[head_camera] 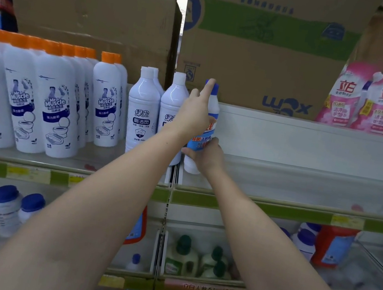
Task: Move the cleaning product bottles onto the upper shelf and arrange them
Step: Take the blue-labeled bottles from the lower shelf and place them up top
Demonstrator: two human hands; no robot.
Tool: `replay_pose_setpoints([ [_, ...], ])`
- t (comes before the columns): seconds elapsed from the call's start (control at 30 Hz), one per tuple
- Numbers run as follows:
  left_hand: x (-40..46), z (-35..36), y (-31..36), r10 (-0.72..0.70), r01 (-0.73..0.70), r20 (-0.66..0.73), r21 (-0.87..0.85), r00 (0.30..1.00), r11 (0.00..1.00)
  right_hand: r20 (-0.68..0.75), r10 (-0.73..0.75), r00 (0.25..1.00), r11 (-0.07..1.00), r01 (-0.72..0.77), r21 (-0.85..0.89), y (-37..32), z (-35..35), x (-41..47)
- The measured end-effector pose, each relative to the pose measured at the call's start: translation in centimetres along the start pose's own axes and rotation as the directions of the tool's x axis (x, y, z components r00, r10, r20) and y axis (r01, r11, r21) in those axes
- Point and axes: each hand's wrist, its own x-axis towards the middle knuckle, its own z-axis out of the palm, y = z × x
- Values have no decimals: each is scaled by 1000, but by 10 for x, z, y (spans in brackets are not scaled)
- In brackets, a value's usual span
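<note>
Here, at the centre of the frame, both hands are on one blue-capped bottle [211, 113] standing on the upper shelf [304, 185], just right of the shelf divider. The left hand [194, 115] lies against the bottle's upper body with fingers straight, one fingertip up at the cap: its grip is apart, only touching. The right hand [206, 156] has its grip clamped round the bottle's lower part, fingers curled over the blue label.

Just left of it stand three white-capped bottles [141, 114], two in front and one behind. Farther left, a block of orange-capped bottles [58, 108] fills the shelf; about ten caps show, the back ones too crowded to count surely.

In the upper half sit two cardboard boxes [262, 55], and at upper right two pink pouches [377, 104].
</note>
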Motion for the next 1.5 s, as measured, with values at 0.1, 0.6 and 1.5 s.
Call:
replay_pose_setpoints([
  [0.1,-8,-2,6,10,-9,-10,75,1000,997,27,33,999,999,-33,7,-7,-2,-6],
  [0.6,-75,-8,19,-35,29,36,151,999,988,-31,13,999,1000,-14,-18,13,-35,-74],
  [1.5,-221,235,34,-223,124,674,192,704,974,-4,432,902,899,-431,-81,274,-113,-198],
])
